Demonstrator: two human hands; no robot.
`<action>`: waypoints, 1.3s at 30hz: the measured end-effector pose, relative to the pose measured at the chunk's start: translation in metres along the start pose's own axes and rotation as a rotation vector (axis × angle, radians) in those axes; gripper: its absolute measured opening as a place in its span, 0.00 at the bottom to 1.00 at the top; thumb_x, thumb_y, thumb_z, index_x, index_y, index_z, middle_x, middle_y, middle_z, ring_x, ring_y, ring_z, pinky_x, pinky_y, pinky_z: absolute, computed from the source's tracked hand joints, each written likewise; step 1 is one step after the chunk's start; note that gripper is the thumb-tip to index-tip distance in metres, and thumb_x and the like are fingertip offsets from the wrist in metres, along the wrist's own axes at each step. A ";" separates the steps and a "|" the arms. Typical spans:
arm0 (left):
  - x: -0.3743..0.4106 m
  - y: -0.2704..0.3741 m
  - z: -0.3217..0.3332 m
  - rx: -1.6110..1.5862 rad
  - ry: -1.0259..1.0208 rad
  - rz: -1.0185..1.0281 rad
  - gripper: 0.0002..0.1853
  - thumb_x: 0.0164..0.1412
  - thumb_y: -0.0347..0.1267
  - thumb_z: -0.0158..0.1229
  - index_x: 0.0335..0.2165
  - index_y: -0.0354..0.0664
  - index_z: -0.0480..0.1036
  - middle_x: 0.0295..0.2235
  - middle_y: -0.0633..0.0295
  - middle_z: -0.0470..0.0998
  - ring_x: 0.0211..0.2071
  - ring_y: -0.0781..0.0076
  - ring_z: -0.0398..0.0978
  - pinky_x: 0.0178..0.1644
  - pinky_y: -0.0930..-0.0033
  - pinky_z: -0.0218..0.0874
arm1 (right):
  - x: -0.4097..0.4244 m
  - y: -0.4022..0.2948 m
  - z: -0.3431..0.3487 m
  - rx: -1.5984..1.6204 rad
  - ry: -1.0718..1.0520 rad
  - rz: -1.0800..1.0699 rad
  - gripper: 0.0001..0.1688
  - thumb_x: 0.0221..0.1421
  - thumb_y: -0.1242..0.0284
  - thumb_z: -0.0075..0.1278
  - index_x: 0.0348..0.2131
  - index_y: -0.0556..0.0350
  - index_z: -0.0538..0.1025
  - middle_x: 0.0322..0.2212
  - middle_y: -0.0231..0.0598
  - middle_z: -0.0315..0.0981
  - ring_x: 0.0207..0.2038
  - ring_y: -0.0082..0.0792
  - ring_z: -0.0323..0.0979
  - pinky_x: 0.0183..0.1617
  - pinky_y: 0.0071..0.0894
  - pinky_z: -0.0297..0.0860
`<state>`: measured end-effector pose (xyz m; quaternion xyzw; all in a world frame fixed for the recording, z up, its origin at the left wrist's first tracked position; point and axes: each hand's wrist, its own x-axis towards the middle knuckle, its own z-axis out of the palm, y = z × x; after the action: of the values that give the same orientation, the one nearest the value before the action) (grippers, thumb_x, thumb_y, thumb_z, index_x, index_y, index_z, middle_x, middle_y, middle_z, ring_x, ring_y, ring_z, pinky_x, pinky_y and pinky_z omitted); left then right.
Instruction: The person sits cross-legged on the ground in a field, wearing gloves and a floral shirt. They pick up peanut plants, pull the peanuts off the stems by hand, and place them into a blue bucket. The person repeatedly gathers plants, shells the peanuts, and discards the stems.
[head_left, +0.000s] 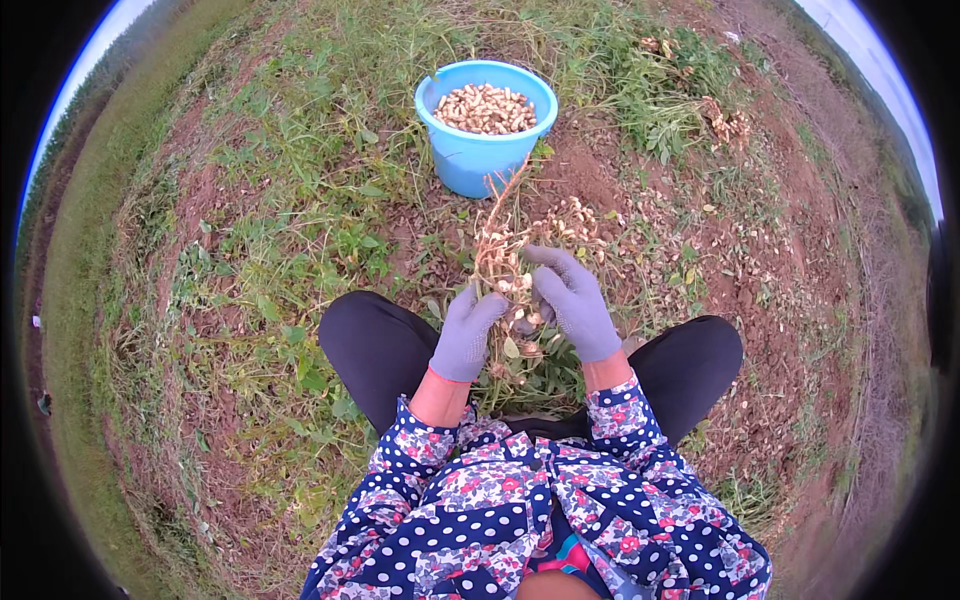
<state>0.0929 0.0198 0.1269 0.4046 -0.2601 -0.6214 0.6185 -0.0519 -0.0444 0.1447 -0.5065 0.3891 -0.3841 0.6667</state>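
My left hand (467, 334), in a light purple knitted glove, grips the stems of an uprooted peanut plant (499, 251) in front of my lap. Its bare roots point up towards the bucket, and pods hang among the stems. My right hand (571, 300), gloved alike, is at the plant's right side with bent fingers against the pods; whether it grips one is hidden. Beyond the plant stands a light blue plastic bucket (480, 161), holding many unshelled peanuts (486, 109). More peanut pods on roots (574, 221) lie on the ground just right of the plant.
Pulled peanut plants (652, 97) lie in a heap at the upper right, with clusters of pods (726, 124) at its edge. Weeds (300, 195) cover the ground at the left; reddish soil (795, 277) with dry leaf litter lies at the right. My crossed legs flank the plant.
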 end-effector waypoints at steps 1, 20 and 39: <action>-0.001 -0.001 0.002 0.008 -0.002 -0.022 0.15 0.59 0.26 0.44 0.45 0.33 0.65 0.33 0.64 0.73 0.30 0.79 0.71 0.32 0.76 0.66 | -0.003 0.005 -0.003 -0.019 -0.037 0.023 0.16 0.57 0.70 0.46 0.42 0.60 0.73 0.22 0.24 0.66 0.21 0.12 0.60 0.23 0.14 0.59; 0.047 -0.065 -0.056 0.467 0.317 0.091 0.11 0.58 0.33 0.47 0.32 0.35 0.70 0.22 0.68 0.70 0.22 0.82 0.66 0.25 0.77 0.57 | -0.043 0.027 0.016 -0.255 -0.376 -0.216 0.09 0.51 0.72 0.49 0.25 0.61 0.73 0.17 0.31 0.69 0.19 0.19 0.64 0.23 0.20 0.61; 0.056 -0.097 -0.021 0.310 0.112 0.016 0.08 0.59 0.31 0.45 0.34 0.37 0.66 0.22 0.66 0.67 0.20 0.78 0.64 0.23 0.76 0.58 | -0.052 0.047 -0.022 0.087 -0.281 0.041 0.14 0.61 0.64 0.39 0.33 0.56 0.69 0.16 0.25 0.60 0.13 0.14 0.57 0.15 0.15 0.53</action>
<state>0.0611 -0.0221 0.0254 0.5270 -0.3210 -0.5454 0.5673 -0.0875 0.0037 0.1019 -0.5178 0.2851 -0.3125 0.7436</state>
